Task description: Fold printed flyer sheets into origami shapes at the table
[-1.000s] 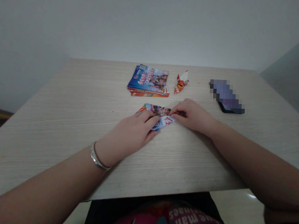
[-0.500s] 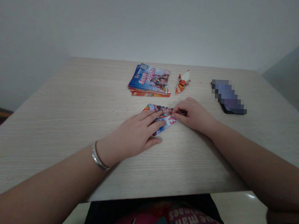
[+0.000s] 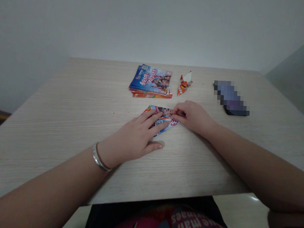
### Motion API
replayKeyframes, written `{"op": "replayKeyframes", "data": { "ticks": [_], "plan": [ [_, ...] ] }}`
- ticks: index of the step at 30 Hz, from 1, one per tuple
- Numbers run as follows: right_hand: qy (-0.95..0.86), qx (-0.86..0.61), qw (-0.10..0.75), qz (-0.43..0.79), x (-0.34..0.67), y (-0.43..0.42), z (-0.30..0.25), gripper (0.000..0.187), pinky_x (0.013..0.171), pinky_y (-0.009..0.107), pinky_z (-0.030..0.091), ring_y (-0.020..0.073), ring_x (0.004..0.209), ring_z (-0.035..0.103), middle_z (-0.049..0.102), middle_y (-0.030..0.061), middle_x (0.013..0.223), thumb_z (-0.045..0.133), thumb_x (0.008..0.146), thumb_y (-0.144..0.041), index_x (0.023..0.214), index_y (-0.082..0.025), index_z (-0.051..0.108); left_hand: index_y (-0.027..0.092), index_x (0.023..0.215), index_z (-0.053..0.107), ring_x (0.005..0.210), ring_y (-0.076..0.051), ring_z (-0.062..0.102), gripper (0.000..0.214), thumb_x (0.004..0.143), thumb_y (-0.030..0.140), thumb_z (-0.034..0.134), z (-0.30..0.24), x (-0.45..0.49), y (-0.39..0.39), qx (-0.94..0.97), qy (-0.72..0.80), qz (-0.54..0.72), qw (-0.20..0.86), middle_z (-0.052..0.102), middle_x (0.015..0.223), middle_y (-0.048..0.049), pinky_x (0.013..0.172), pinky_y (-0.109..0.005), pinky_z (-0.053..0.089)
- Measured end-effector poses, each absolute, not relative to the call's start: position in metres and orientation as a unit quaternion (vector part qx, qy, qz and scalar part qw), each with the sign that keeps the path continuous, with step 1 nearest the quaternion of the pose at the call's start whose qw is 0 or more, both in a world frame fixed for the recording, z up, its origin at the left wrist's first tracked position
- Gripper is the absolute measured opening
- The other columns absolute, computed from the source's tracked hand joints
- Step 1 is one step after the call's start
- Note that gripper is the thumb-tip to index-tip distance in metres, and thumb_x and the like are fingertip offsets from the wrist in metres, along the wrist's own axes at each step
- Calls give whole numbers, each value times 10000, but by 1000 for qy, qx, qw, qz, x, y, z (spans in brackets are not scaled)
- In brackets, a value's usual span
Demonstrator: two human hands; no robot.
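Observation:
A folded printed paper (image 3: 173, 123), blue with photos and red-and-white lettering, lies on the table in front of me. Across its left part rests my left hand (image 3: 133, 136), palm down with fingers spread and thumb on the tabletop. My right hand (image 3: 194, 118) pinches the paper's right corner between thumb and fingertips, which hide that corner. Just behind sits a stack of similar printed flyers (image 3: 150, 81), blue on top with orange edges below. To the right of the stack is a small folded orange-and-white paper figure, like an origami crane (image 3: 185, 84).
A dark phone (image 3: 230, 99), its screen blurred out, lies at the right of the pale wooden table (image 3: 74, 100). A white wall (image 3: 155, 26) rises behind the far edge. The table's near edge runs just above my lap.
The whole view has shifted slightly. Both hands stay on the folded paper, with the left fingers a little apart so that a printed code shows between them.

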State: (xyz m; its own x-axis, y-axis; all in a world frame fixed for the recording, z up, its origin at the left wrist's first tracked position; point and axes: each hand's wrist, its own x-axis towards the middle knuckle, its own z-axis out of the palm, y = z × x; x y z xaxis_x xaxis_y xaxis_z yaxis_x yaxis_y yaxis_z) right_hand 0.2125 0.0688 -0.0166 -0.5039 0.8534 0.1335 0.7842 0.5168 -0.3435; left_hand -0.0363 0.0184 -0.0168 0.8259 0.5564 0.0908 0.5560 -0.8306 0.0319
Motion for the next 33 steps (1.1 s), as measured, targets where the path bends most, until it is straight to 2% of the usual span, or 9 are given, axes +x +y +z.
{"op": "replayKeyframes", "data": {
  "ticks": [4,10,13,17,23,27,33],
  "plan": [
    [-831,-530,120,119,209,70,-15,215,585,287,305,150,636,527,670,20,724,652,898,-395,809,-201,674,180,1555,296,1504,-357,266,718,980,588,438,-15,-34,18,952,302,48,10,292,1613,-201,1206,-535,294],
    [-821,-534,136,150,209,72,-16,273,570,279,299,135,608,521,657,9,681,614,908,-435,783,-201,681,203,1539,324,1506,-358,257,683,981,577,447,-13,-31,18,951,306,42,12,299,1614,-183,1206,-544,288],
    [-838,-491,154,182,216,73,-13,275,576,274,318,127,605,517,651,4,670,624,884,-424,752,-191,687,182,1532,338,1507,-356,258,689,983,587,435,-13,-31,18,950,309,35,13,307,1608,-193,1207,-541,287],
    [-862,-441,146,204,224,74,-9,185,616,274,353,133,638,531,657,5,679,673,822,-349,746,-183,705,159,1539,321,1502,-366,269,705,986,582,431,-13,-33,18,951,307,30,10,297,1602,-227,1208,-543,281],
    [-841,-494,112,189,218,67,-5,224,584,284,338,144,623,546,679,24,684,618,861,-340,724,-182,702,153,1533,309,1506,-362,255,720,977,588,445,-13,-37,19,956,288,46,22,305,1603,-211,1216,-540,272],
    [-836,-509,98,183,210,60,-2,360,576,294,326,142,599,540,677,27,651,544,930,-411,689,-191,693,226,1547,289,1511,-351,248,675,987,578,427,-14,-39,20,958,280,59,29,282,1621,-175,1220,-552,253],
    [-822,-524,106,196,206,61,-6,400,581,301,327,144,593,555,694,22,647,540,932,-476,684,-204,698,296,1552,296,1522,-365,210,656,979,574,453,-13,-39,20,958,276,56,47,235,1644,-144,1214,-587,252]
  ]
}}
